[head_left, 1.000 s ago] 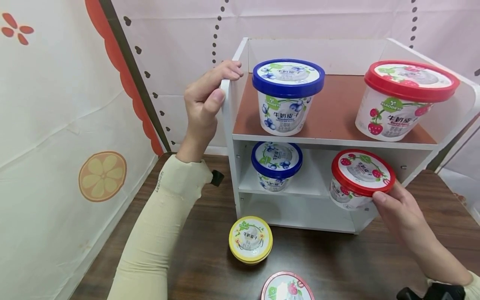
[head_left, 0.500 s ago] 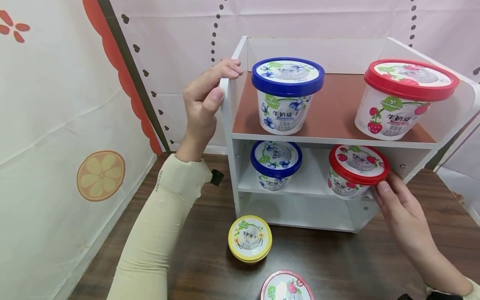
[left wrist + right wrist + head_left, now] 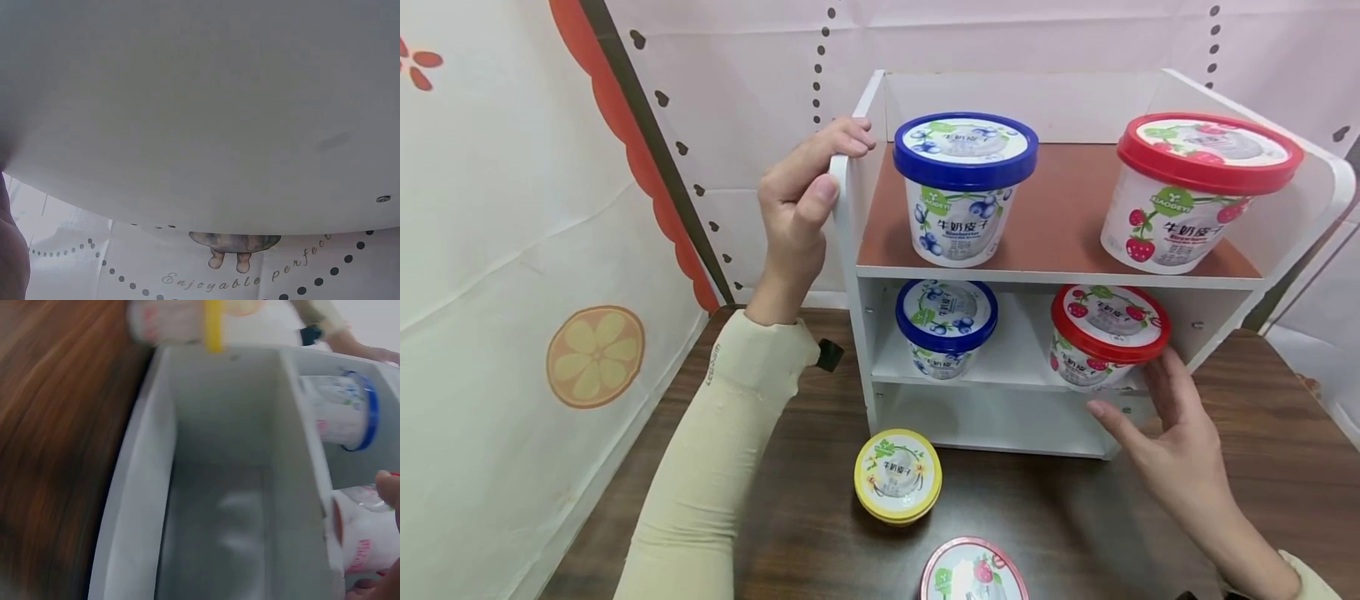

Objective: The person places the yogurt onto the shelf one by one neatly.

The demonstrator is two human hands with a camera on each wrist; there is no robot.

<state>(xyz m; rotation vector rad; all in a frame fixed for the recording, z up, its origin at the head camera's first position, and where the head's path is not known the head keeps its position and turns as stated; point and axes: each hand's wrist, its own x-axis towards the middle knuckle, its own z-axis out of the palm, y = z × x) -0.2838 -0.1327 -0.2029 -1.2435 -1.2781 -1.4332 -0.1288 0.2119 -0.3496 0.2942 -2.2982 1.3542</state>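
Observation:
My left hand [image 3: 801,196] grips the upper left side panel of a white shelf unit [image 3: 850,242], fingers over its edge and thumb at the front. Beside the middle shelf, my right hand [image 3: 1176,450] has its fingers by the right side of a red-lidded strawberry ice cream tub [image 3: 1108,333]; its thumb stands away from the tub. That tub is upright near the shelf's front edge. Left of it, on the same shelf, is a blue-lidded blueberry tub [image 3: 946,325]. The right wrist view is blurred and shows the strawberry tub [image 3: 369,540] from the side.
A larger blueberry tub [image 3: 966,192] and a larger strawberry tub [image 3: 1195,196] stand on the brown top board [image 3: 1067,208]. A yellow-lidded tub [image 3: 897,477] and a pink-lidded tub [image 3: 973,575] sit on the wooden table [image 3: 805,500] in front. Printed cloth hangs behind and at left.
The strawberry tub has moved back and slightly left onto the middle shelf. My right hand has let go of it, its thumb now spread away. The left hand keeps its hold on the panel.

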